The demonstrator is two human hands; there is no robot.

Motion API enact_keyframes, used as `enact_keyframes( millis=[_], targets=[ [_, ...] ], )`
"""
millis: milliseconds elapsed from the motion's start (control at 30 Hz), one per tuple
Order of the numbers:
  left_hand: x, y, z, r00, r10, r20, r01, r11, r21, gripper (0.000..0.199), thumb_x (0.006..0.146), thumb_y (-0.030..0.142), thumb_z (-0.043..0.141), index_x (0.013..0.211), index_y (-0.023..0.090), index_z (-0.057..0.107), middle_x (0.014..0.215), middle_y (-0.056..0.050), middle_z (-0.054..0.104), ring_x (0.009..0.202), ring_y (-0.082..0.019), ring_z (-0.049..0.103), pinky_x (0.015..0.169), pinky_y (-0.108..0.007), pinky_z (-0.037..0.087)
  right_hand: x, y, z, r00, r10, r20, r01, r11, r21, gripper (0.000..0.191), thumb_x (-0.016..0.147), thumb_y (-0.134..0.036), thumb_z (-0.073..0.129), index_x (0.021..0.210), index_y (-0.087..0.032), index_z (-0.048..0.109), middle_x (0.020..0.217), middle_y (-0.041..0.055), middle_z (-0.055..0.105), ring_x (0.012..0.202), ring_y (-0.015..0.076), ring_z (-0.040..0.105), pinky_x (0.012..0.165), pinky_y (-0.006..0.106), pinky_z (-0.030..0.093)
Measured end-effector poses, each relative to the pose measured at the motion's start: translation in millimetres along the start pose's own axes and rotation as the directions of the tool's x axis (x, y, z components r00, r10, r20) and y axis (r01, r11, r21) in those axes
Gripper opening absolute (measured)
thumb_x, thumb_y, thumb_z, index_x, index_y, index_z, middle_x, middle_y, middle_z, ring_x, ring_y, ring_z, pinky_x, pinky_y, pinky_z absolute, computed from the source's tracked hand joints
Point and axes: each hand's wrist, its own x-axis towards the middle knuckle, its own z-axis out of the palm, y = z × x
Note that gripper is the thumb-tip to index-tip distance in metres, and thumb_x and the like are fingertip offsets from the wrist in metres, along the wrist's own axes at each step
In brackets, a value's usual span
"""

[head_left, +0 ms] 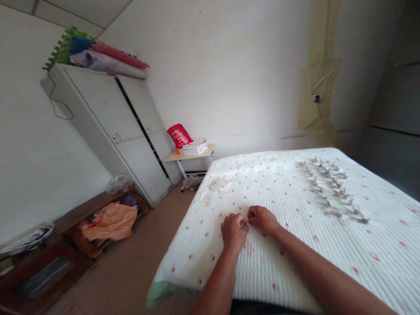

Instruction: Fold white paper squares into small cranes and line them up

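Close together over the white quilted cover, both hands have their fingers curled inward. My left hand (234, 229) is closed, thumb and forefinger pinched. My right hand (263, 218) is also closed, its fingertips almost meeting the left ones. Whatever they pinch is too small or hidden to make out. Beyond my left hand lie some thin pale paper sheets (220, 184). Several small folded figures that look like paper cranes (333, 186) stand in rows to the right; they are blurred.
The bed (285, 175) with its red-dotted cover spans the front. Behind it, a small table (172, 156) carries a red bag (179, 135) and a white box (195, 149). A grey cabinet (108, 113) stands left, near a low wooden unit with an orange plastic bag (110, 222).
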Motion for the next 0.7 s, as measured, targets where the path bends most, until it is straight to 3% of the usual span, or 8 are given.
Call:
enact_keyframes(
  millis=[267,700],
  targets=[
    [1,4,-1.7,0.999,-0.045,0.015,0.045,0.999,0.014,0.01,0.072,0.023,0.055,0.077,0.023,0.063,0.09,0.0,0.061,0.091,-0.016,0.052,0.076,-0.027,0.034,1,-3,-5,0.999,0.0,0.035,0.0,1.0,-0.018,0.013,0.064,-0.01,0.055,0.068,-0.019,0.063,0.069,0.0009,0.062,0.064,0.0112,0.053,0.055,0.02,0.031],
    [0,-1,1.6,1.0,0.002,-0.025,-0.004,0.998,-0.055,0.011,0.067,0.018,0.057,0.076,0.022,0.063,0.087,0.0,0.061,0.089,-0.016,0.052,0.076,-0.027,0.035,2,21,-22,0.999,-0.037,0.029,0.036,0.998,0.056,0.023,0.061,-0.002,0.048,0.071,-0.016,0.064,0.073,0.0017,0.065,0.068,0.012,0.056,0.061,0.018,0.038]
  ],
)
